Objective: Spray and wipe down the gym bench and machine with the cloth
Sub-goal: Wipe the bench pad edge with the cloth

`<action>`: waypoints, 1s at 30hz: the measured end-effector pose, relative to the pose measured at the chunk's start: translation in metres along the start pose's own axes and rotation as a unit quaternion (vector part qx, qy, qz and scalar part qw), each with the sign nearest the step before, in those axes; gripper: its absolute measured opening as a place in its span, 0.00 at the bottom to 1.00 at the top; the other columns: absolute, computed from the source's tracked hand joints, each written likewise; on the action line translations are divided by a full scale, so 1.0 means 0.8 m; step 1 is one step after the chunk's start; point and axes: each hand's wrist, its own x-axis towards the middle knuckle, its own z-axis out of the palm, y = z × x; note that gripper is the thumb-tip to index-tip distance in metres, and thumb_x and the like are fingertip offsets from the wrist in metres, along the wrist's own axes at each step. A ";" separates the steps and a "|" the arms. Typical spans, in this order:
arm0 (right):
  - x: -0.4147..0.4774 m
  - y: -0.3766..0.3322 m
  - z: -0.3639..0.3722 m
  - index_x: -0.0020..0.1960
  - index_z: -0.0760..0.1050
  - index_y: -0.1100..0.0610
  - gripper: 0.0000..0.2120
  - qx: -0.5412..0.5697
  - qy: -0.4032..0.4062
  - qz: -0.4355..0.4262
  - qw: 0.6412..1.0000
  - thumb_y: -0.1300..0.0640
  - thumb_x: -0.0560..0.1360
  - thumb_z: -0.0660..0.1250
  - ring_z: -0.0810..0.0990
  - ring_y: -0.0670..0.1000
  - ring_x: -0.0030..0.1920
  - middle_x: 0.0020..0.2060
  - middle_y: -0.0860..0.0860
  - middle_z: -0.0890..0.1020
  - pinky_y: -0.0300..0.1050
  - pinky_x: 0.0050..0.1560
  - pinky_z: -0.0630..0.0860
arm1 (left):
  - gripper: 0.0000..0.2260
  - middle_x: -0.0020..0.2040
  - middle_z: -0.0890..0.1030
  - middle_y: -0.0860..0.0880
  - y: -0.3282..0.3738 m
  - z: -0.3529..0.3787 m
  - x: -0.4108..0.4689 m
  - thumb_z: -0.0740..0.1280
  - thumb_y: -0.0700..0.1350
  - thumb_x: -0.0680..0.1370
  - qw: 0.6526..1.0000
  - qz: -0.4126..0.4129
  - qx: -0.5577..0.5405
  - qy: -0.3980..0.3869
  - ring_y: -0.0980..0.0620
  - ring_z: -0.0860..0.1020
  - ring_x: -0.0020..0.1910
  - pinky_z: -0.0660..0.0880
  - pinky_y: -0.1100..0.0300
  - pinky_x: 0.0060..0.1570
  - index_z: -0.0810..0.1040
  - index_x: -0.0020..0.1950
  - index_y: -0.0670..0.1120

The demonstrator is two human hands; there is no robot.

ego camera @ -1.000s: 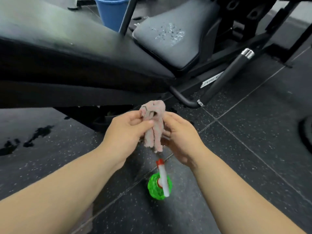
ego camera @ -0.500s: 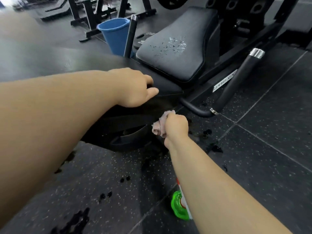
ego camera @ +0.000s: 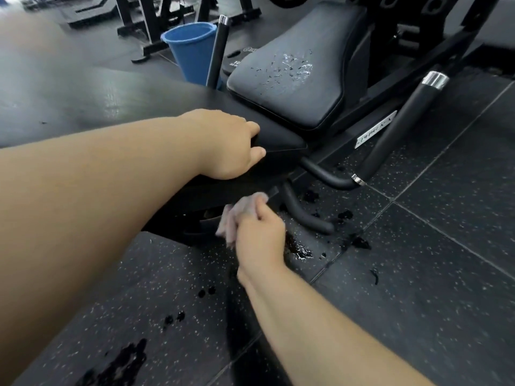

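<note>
Left arm comes in from the left edge, forearm stretched across the bench pad point(ego camera: 111, 98). Blue bucket point(ego camera: 192, 48) sits on the floor point(ego camera: 418, 274) behind the pad. Left hand point(ego camera: 228, 146) is knuckles-up at the pad's near right corner, fingers curled over the top edge and thumb on the side face: gripping the pad. Right arm rises from the bottom edge. Right hand point(ego camera: 259, 235) is fisted around the cloth point(ego camera: 237, 215), which is pinkish, bunched and motion-blurred, held at the dark frame under the pad's end. Wet patches point(ego camera: 298, 246) are on the floor just right of that hand. Seat pad point(ego camera: 292, 93) has droplets point(ego camera: 289, 65) on top. Handle bar point(ego camera: 401, 126) slants beside the seat's right edge.
</note>
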 end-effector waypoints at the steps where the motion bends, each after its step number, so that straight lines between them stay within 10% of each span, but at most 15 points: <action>1: -0.004 0.008 -0.002 0.47 0.75 0.68 0.09 -0.005 -0.030 0.000 1.000 0.62 0.80 0.61 0.74 0.58 0.32 0.34 0.66 0.76 0.54 0.45 0.81 | 0.24 0.71 0.71 0.47 0.000 0.000 0.000 0.49 0.61 0.82 1.000 0.001 -0.002 0.001 0.41 0.71 0.67 0.68 0.46 0.65 0.66 0.71 0.49; 5: 0.018 -0.025 -0.022 0.33 0.69 0.62 0.14 0.222 0.028 0.114 0.968 0.68 0.78 0.56 0.70 0.51 0.29 0.26 0.54 0.73 0.42 0.35 0.72 | 0.25 0.73 0.68 0.47 -0.001 -0.003 -0.002 0.50 0.61 0.82 1.000 -0.004 -0.001 0.002 0.41 0.69 0.70 0.67 0.46 0.67 0.64 0.74 0.49; 9: 0.039 -0.045 -0.044 0.46 0.79 0.61 0.09 0.297 0.024 0.068 0.952 0.64 0.77 0.60 0.79 0.51 0.45 0.41 0.54 0.82 0.41 0.49 0.78 | 0.25 0.73 0.69 0.48 -0.001 0.001 -0.004 0.50 0.61 0.82 1.000 -0.001 -0.004 0.005 0.41 0.69 0.70 0.67 0.46 0.66 0.64 0.74 0.49; 13: 0.034 -0.017 -0.033 0.49 0.80 0.59 0.10 0.316 -0.039 0.155 0.935 0.59 0.83 0.60 0.79 0.46 0.36 0.38 0.51 0.84 0.35 0.31 0.72 | 0.25 0.73 0.69 0.47 0.001 -0.001 -0.003 0.50 0.60 0.82 1.000 -0.002 -0.003 0.017 0.41 0.69 0.69 0.67 0.48 0.65 0.65 0.74 0.49; 16: 0.037 -0.011 -0.025 0.50 0.81 0.53 0.11 0.282 -0.056 0.205 0.936 0.49 0.81 0.63 0.78 0.44 0.44 0.43 0.47 0.84 0.37 0.44 0.69 | 0.24 0.73 0.70 0.47 -0.001 0.000 -0.004 0.50 0.61 0.82 1.000 -0.003 0.002 0.020 0.40 0.70 0.68 0.68 0.47 0.65 0.65 0.73 0.49; 20: 0.067 -0.004 -0.013 0.38 0.75 0.62 0.03 0.332 0.007 0.141 0.933 0.62 0.67 0.66 0.75 0.54 0.41 0.37 0.57 0.74 0.58 0.69 0.69 | 0.24 0.71 0.71 0.48 -0.001 0.001 -0.003 0.50 0.61 0.81 1.000 -0.002 0.005 0.022 0.40 0.71 0.67 0.69 0.47 0.62 0.65 0.73 0.50; 22: 0.080 -0.007 -0.011 0.50 0.75 0.74 0.13 0.432 0.031 0.156 0.888 0.64 0.72 0.63 0.77 0.70 0.51 0.42 0.69 0.73 0.63 0.70 0.66 | 0.25 0.72 0.71 0.48 -0.003 0.000 -0.004 0.50 0.61 0.81 1.000 -0.006 0.006 0.021 0.41 0.71 0.68 0.68 0.47 0.62 0.65 0.73 0.50; 24: 0.075 -0.012 -0.009 0.65 0.76 0.66 0.19 0.444 -0.047 0.132 0.885 0.55 0.81 0.58 0.76 0.66 0.63 0.60 0.66 0.79 0.59 0.72 0.66 | 0.25 0.72 0.71 0.47 -0.002 0.000 -0.005 0.50 0.61 0.81 1.000 -0.006 0.007 0.024 0.41 0.70 0.68 0.69 0.47 0.63 0.65 0.73 0.50; 27: 0.065 -0.015 -0.023 0.57 0.79 0.63 0.27 0.376 -0.119 0.087 0.915 0.47 0.66 0.77 0.75 0.66 0.65 0.63 0.67 0.77 0.63 0.73 0.64 | 0.25 0.72 0.71 0.47 -0.003 0.001 -0.003 0.50 0.61 0.81 1.000 -0.002 0.008 0.029 0.41 0.70 0.68 0.69 0.47 0.64 0.65 0.74 0.50; 30: 0.053 -0.001 -0.030 0.63 0.76 0.66 0.18 0.412 -0.175 0.135 0.884 0.57 0.78 0.63 0.75 0.63 0.67 0.64 0.65 0.77 0.59 0.74 0.64 | 0.25 0.72 0.70 0.47 -0.002 0.001 -0.002 0.50 0.61 0.81 0.999 -0.007 0.015 0.036 0.40 0.70 0.69 0.69 0.46 0.64 0.65 0.74 0.50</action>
